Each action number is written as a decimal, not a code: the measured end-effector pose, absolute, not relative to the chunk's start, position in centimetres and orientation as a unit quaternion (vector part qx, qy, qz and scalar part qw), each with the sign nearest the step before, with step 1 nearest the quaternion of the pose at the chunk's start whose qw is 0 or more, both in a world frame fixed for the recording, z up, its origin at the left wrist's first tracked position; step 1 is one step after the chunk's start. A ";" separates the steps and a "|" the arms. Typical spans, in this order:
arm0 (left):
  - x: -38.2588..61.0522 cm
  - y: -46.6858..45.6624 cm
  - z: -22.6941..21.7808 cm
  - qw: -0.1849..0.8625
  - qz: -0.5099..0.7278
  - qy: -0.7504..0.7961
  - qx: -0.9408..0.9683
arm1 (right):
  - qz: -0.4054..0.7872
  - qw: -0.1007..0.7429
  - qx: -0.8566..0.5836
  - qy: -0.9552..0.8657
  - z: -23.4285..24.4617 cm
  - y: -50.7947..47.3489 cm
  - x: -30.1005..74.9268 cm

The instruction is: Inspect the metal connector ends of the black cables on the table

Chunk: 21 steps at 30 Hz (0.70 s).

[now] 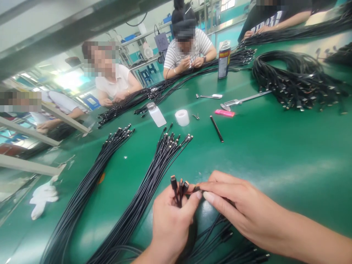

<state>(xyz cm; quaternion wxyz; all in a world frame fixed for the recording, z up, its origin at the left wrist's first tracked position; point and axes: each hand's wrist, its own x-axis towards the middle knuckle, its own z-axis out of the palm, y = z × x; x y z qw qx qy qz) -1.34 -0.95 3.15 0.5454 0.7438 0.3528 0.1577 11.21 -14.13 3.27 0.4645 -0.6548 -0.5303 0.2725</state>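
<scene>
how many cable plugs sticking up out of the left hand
3. Side by side above the left hand: the leftmost cable plug, the middle cable plug and the rightmost cable plug. More may be hidden inside the grip.

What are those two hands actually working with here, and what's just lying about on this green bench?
Working with: left hand gripping a small bunch of black cables; right hand at their tips.
Lying about: steel caliper, white tape roll, plastic bottle, pink lighter, black pen, spray can.
</scene>
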 end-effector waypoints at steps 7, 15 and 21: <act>-1.8 -0.9 2.4 0.489 0.171 0.342 0.784 | 0.271 0.451 -0.669 -0.525 3.4 -14.2 11.3; -2.1 -1.0 2.1 0.475 0.176 0.326 0.798 | 0.266 0.439 -0.679 -0.525 3.3 -14.2 11.2; -2.2 -1.0 2.1 0.477 0.174 0.326 0.798 | 0.265 0.434 -0.681 -0.527 3.1 -14.2 11.2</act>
